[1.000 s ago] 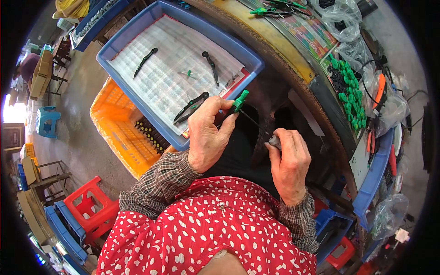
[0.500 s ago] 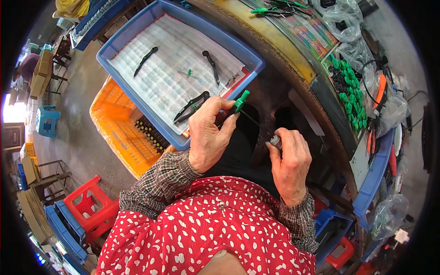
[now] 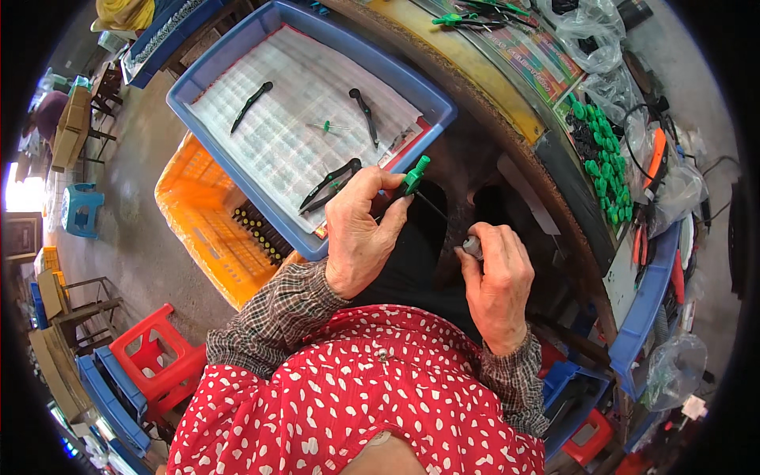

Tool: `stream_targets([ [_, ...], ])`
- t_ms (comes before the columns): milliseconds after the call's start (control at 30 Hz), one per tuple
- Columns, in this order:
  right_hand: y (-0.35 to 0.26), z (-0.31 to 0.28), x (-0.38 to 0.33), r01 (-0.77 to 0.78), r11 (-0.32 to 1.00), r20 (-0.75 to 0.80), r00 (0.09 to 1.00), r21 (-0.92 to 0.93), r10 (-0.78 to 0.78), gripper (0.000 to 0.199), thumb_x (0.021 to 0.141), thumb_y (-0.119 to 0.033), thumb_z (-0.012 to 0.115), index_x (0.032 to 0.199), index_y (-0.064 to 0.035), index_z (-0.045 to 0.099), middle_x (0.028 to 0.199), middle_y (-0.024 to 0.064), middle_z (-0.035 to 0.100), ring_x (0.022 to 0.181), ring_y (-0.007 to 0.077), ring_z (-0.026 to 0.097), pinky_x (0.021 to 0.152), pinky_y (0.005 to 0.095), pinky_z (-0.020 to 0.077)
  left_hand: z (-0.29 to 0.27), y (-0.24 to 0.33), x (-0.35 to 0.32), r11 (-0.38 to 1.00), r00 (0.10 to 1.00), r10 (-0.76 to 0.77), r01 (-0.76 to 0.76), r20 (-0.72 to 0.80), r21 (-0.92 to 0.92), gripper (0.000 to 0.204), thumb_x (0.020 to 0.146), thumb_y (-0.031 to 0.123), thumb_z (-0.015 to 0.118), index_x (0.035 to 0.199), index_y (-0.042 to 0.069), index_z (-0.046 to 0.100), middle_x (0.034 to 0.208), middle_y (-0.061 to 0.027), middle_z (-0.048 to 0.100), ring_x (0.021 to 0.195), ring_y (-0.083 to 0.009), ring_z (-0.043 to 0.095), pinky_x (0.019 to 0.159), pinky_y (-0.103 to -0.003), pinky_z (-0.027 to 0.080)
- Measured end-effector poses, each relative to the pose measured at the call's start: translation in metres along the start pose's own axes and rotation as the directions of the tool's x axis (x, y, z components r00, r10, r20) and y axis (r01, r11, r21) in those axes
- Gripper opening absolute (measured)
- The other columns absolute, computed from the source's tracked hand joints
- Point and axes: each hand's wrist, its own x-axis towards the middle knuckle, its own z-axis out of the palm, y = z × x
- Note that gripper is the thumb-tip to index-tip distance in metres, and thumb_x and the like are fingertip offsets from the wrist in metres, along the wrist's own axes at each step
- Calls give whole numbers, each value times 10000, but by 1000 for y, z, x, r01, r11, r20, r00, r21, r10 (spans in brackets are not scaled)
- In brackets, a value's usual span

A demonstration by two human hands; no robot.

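Note:
My left hand [image 3: 363, 229] pinches a green plastic clamp-like part [image 3: 413, 176] with a thin dark rod pointing down to the right. My fingers cover part of it. To the right and a little lower, my right hand [image 3: 499, 286] is closed on a small whitish cylindrical piece [image 3: 473, 246] between thumb and fingers; its exact kind does not show. The rod's end and the whitish piece are apart. Just beyond my left hand lies a pair of black curved parts [image 3: 332, 187] in the blue tray [image 3: 197, 127].
Two single black parts [image 3: 252, 107] [image 3: 365, 117] and a small green piece with a pin [image 3: 327, 126] lie on the tray's white lining. An orange crate [image 3: 207, 229] with dark yellow-tipped pieces stands below. Many green-and-black parts [image 3: 605, 170] are heaped on the bench, right.
My right hand, with the whitish piece, has shifted slightly left toward the rod. My left hand has hardly moved and keeps its grip on the green part.

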Motion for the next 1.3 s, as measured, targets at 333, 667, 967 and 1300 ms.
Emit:
stream_targets([
  [333, -3, 1, 2, -161, 959, 75, 986, 233, 147, 344, 732, -3, 727, 1035, -32, 564, 818, 115, 551, 731, 282, 577, 633, 390, 465, -2, 0, -1, 999, 999, -43, 44, 12, -28, 151, 818, 7, 681, 960, 3, 630, 694, 44, 505, 600, -20, 437, 532, -196, 356],
  [667, -2, 1, -1, -162, 961, 36, 987, 224, 158, 236, 760, -30, 731, 941, -11, 580, 766, 102, 544, 648, 255, 577, 569, 357, 458, -4, -1, -2, 967, 983, -147, 166, 107, -194, 131, 848, -8, 672, 962, 4, 609, 764, 59, 530, 649, 4, 449, 559, -168, 352],
  [967, -8, 12, 17, -225, 809, 20, 966, 543, 256, 180, 788, -39, 739, 902, 14, 611, 752, 76, 581, 603, 137, 531, 540, 275, 428, 0, -2, -8, 923, 947, -229, 285, 226, -259, 153, 860, -21, 659, 1000, -3, 601, 891, 13, 624, 760, -11, 547, 642, -166, 431],
  [1300, -15, 27, 30, -213, 768, -24, 958, 604, 285, 140, 802, -42, 712, 896, 8, 620, 718, 107, 603, 578, 163, 567, 526, 292, 441, 8, 5, -13, 938, 973, -187, 219, 138, -269, 215, 767, -13, 674, 979, -20, 643, 818, -59, 657, 720, -89, 584, 660, -242, 474],
])
